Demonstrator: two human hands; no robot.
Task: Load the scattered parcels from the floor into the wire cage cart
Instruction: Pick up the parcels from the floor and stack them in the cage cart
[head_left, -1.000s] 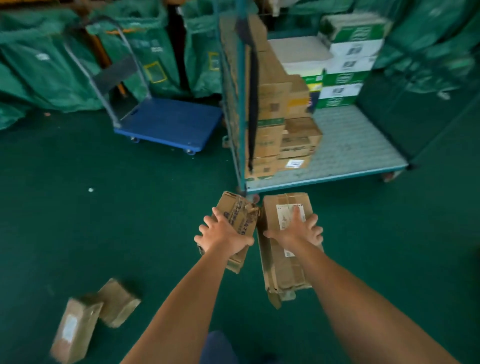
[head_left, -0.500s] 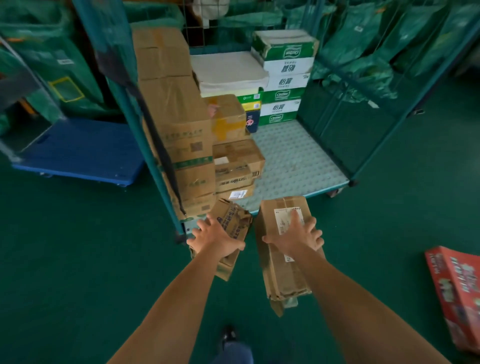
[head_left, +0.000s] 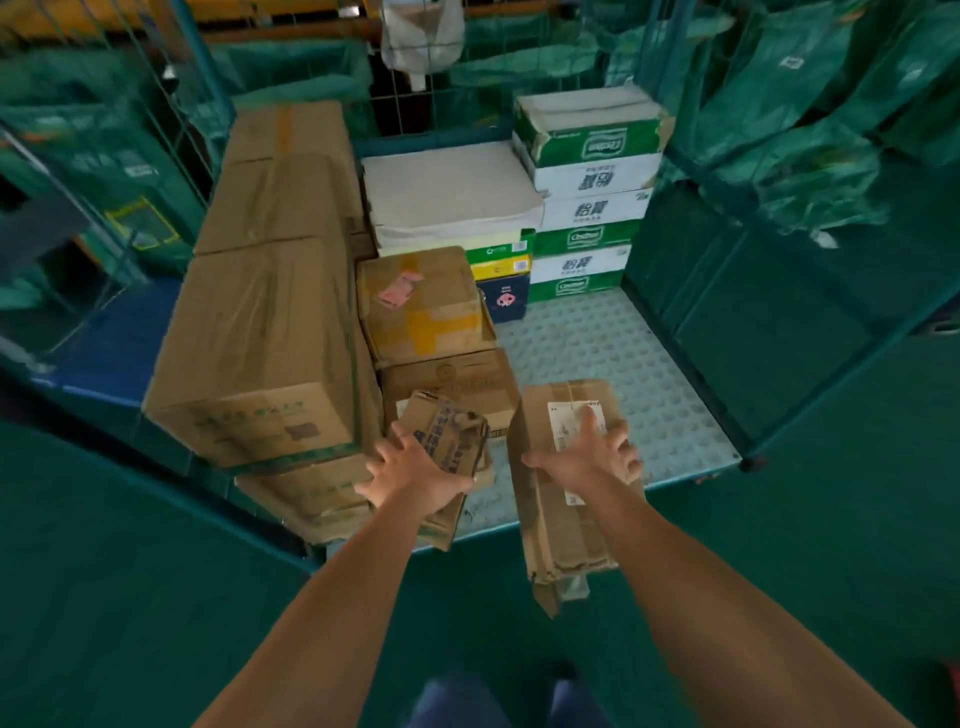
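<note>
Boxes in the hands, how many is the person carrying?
2. The left hand grips a small printed box, and the right hand grips a long brown box with a white label. Both are at the cart's open front edge.

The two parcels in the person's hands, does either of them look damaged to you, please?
Yes. The long parcel held by the right hand has a torn, crumpled near end with a flap hanging down. The left hand's small parcel looks creased.

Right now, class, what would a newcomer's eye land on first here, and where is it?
Two hands carrying parcels at centre: the left hand grips a small printed box, the right hand a long labelled carton. Behind, the wire cage cart holds tall brown cartons stacked left.
</note>
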